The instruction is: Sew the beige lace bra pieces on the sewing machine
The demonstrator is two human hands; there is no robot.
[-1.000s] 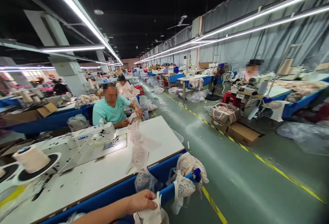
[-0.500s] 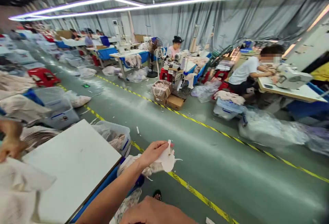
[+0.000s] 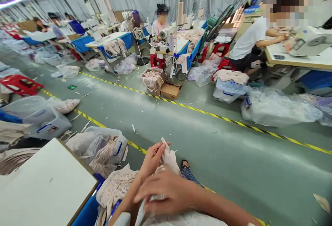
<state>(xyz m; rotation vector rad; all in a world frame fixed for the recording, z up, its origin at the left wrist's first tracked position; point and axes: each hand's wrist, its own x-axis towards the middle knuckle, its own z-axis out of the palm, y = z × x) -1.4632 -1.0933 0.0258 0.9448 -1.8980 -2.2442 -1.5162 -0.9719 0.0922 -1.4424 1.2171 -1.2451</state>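
Observation:
My left hand (image 3: 155, 155) pinches a narrow white strip at the upper end of a white piece of cloth (image 3: 169, 158), which hangs over the floor in front of me. My right hand (image 3: 166, 191) crosses in front of the left forearm, blurred by motion. Its fingers stretch toward the left, apart from one another, with nothing visible in them. Below it lies pale, see-through material (image 3: 186, 218), partly covered by the right forearm. Beside my left forearm is a heap of cream knitted lace cloth (image 3: 116, 188).
A white tabletop (image 3: 46, 184) fills the lower left. Beyond it stands a clear plastic bin (image 3: 120, 144) of cloth. Yellow-black tape (image 3: 181, 104) lines the aisle floor. Across it are a cardboard box (image 3: 169, 91), a bagged bin (image 3: 280, 110) and people at sewing machines (image 3: 316, 41).
The view has turned down and tilted. My right hand has come up over my left forearm. My left hand still pinches the cloth. Another person's hand at the left edge is out of view.

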